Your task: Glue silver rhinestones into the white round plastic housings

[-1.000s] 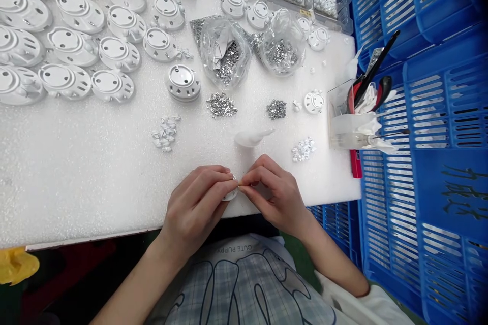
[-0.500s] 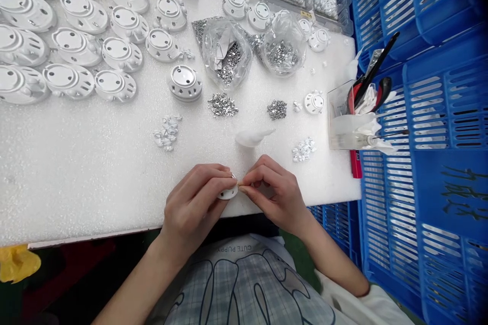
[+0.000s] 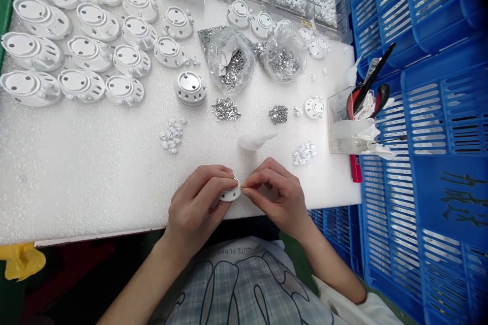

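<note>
While the left hand [image 3: 198,205] grips a small white slotted piece [image 3: 230,195] just on the near side of the white nozzle bottle [image 3: 250,141], the right hand [image 3: 281,197] meets the piece's right edge. Left fingers: curled over the piece, closed on it. Right thumb and forefinger: pinched on a tiny item, too small to identify. Work on this piece looks partway along, judging by that contact; how many of its openings are filled, cannot tell.

Far left of the bottle: rows of white oval housings [image 3: 87,46], orderly, possibly further along; completion unconfirmed. Beyond the bottle: two heaps of loose metal bits [image 3: 225,109], unfitted. Left and right of it: clusters of small white parts [image 3: 304,153], also loose. Right and beyond: one small round housing [image 3: 314,107], stage unclear.
</note>
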A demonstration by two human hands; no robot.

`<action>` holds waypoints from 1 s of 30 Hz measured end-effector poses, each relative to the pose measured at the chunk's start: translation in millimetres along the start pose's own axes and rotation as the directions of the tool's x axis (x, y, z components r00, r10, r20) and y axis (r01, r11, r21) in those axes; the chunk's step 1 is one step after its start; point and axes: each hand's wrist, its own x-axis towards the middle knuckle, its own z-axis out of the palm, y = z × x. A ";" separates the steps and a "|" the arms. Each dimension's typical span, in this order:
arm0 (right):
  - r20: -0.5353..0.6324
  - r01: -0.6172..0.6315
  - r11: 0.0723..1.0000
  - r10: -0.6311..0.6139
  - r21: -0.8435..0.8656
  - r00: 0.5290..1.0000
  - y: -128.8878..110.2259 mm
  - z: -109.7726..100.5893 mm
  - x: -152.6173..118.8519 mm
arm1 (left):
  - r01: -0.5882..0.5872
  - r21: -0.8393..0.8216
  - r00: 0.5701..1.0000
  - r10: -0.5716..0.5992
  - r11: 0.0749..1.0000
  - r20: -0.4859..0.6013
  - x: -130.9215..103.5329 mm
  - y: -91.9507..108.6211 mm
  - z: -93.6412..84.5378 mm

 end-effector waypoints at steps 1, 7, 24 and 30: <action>0.002 -0.004 1.000 0.004 0.008 1.000 -0.2 -0.5 -0.1 | 0.000 -0.007 1.000 0.000 1.000 -0.004 -0.1 0.2 -0.1; -0.066 -0.060 0.996 0.064 0.061 0.996 2.7 -1.9 -3.2 | 0.025 -0.021 0.999 -0.025 0.999 -0.032 -2.1 -0.2 -0.2; -0.150 -0.010 0.999 0.005 -0.031 0.989 10.8 5.8 -10.0 | 0.377 0.365 0.888 -0.221 0.851 -0.402 -2.0 -41.6 -88.0; -0.161 0.004 0.999 -0.010 -0.034 0.987 9.6 4.5 -11.1 | 0.399 0.439 0.916 -0.325 0.805 -0.237 -6.9 -45.6 -117.1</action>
